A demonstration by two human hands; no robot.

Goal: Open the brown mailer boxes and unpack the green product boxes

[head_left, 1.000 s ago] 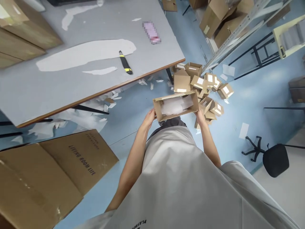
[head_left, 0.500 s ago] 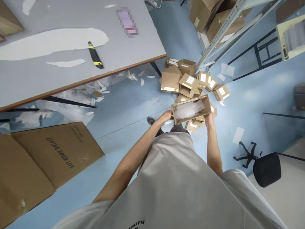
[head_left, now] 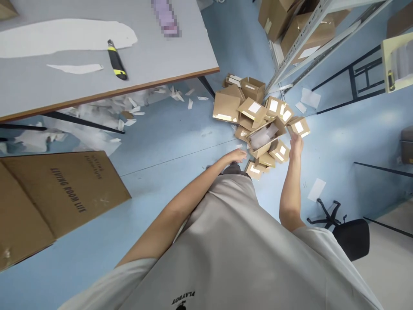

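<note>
An open cardboard box (head_left: 281, 130) with whitish sheets (head_left: 263, 136) inside lies tilted on the pile of cartons, apart from both hands. My left hand (head_left: 238, 155) is at the near left of the pile, its fingers loosely apart and holding nothing. On the other side, my right hand (head_left: 296, 145) is raised with nothing in it, its fingers overlapping the view of a small labelled carton (head_left: 298, 126). Whether the fingertips touch that carton I cannot tell. Several more small cartons (head_left: 226, 106) surround the open box.
A grey table (head_left: 180, 58) at the upper left bears a utility knife (head_left: 117, 60) and white paper pieces. Paper scraps (head_left: 87, 125) lie beneath it. A large carton (head_left: 71, 185), a metal rack (head_left: 295, 45) and a black chair (head_left: 351, 239) stand around.
Both hands have let go of the open box, which now rests on the pile. My hands have moved apart, the left staying near the pile and the right rising outward.
</note>
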